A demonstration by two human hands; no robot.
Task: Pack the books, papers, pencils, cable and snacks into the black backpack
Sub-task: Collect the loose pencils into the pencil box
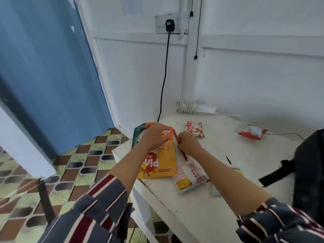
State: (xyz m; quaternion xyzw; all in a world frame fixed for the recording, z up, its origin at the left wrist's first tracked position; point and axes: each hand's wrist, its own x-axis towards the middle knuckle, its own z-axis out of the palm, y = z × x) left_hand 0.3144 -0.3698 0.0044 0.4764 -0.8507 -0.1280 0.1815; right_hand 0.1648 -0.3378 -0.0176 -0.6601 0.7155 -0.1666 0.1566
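My left hand lies on the far end of a large orange snack pouch at the table's left edge, its fingers curled over the pouch top. My right hand pinches red pencils lying just right of the pouch. A pink and white snack packet sits near the front. A red and white snack packet lies further back, and another at the far right. The black backpack stands at the right edge, its strap trailing on the table. A dark pencil lies alone.
The white table stands in a corner against white walls. A black cable hangs from a wall socket down behind the table. A white cable runs along the back edge. Papers peek out under my right forearm. Patterned floor lies to the left.
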